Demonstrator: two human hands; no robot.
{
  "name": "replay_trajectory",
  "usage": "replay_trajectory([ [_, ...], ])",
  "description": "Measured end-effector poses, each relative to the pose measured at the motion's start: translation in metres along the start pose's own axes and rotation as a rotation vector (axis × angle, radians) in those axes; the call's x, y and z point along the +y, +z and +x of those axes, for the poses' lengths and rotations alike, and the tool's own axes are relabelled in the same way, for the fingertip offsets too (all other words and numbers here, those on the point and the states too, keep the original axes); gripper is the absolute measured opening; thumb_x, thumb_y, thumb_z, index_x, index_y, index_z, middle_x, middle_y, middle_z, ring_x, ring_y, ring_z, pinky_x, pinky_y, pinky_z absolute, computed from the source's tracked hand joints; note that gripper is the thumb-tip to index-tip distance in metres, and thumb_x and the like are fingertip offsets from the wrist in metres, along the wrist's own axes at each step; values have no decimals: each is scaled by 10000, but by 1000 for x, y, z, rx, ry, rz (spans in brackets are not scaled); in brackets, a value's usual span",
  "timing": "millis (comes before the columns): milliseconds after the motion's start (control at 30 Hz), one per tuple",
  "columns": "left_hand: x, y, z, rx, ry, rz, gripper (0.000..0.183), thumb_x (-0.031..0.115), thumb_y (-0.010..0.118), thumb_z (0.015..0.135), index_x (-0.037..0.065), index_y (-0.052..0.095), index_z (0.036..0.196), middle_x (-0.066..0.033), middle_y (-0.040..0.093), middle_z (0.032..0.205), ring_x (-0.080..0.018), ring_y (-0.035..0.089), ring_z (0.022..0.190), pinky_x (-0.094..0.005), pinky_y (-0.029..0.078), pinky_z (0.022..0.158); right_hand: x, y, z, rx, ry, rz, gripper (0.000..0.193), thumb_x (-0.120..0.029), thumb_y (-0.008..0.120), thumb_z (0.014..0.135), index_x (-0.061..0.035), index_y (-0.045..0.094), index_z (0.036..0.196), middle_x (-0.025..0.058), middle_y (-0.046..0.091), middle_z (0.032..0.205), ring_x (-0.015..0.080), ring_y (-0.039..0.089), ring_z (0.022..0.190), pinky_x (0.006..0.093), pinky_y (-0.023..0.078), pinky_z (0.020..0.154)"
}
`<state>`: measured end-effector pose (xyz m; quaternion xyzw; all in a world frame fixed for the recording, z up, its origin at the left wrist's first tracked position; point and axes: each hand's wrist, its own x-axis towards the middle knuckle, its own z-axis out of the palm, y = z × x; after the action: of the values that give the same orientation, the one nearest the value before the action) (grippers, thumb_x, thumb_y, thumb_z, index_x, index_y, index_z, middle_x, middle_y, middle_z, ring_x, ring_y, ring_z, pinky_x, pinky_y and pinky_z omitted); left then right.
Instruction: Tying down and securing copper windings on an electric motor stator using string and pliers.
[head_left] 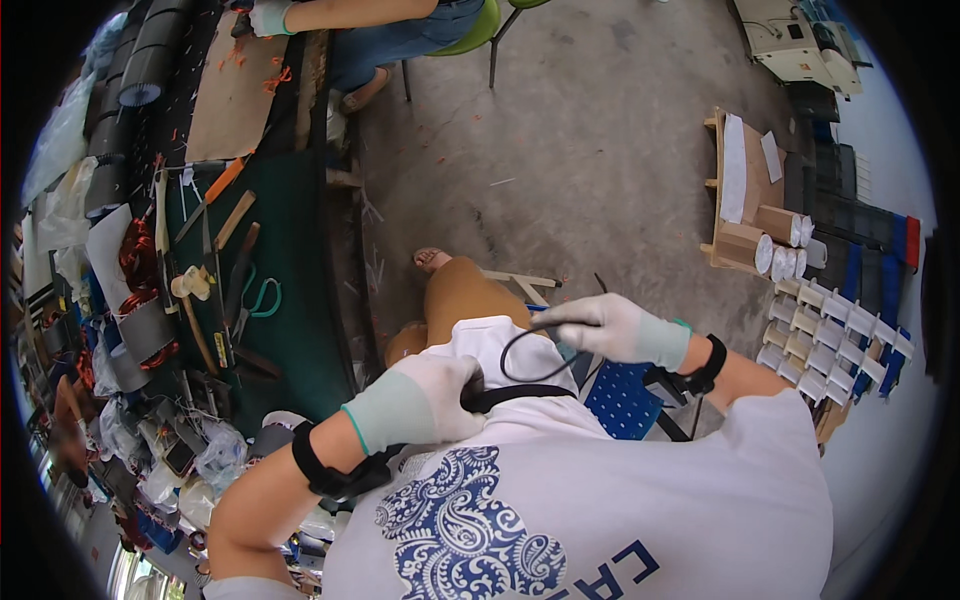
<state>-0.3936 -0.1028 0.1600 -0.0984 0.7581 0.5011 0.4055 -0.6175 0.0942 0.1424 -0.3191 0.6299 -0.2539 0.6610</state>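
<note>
My left hand [430, 400], in a pale glove, is curled closed at my waist round one end of a flat black strap [525, 392]. The strap lies over the white cloth [490, 345] on my lap. My right hand [590, 325], also gloved, pinches a thin black cord [504, 358] in front of my right thigh. The cord hangs in a loop left of the fingers, and a short end pokes up above them. Whether cord and strap are one piece I cannot tell. My left fingertips are partly hidden.
At left stands a green-topped bench [300, 330] with teal-handled scissors [262, 298], a hammer [195, 300] and copper wire coils [138, 255]. A person [400, 40] sits beyond. A blue perforated stool [622, 398] is under me. White spools [787, 262] and a pallet [712, 190] stand at right.
</note>
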Motion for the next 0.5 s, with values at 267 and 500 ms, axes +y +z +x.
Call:
replay_trajectory([
  [267, -1, 17, -3, 355, 256, 200, 317, 315, 759, 779, 66, 712, 969, -146, 706, 901, -332, 682, 880, -414, 551, 785, -39, 13, -33, -181, -30, -899, 421, -369, 529, 1006, -146, 579, 1359, 92, 690, 789, 276, 695, 685, 407, 544, 611],
  [500, -22, 33, -9, 373, 271, -88, 229, 221, 705, 831, 68, 742, 998, -125, 711, 946, -316, 672, 909, -406, 549, 789, -59, 9, -41, -204, 58, -690, 309, -331, 520, 1002, -164, 708, 1182, 92, 705, 785, 291, 699, 713, 396, 550, 665],
])
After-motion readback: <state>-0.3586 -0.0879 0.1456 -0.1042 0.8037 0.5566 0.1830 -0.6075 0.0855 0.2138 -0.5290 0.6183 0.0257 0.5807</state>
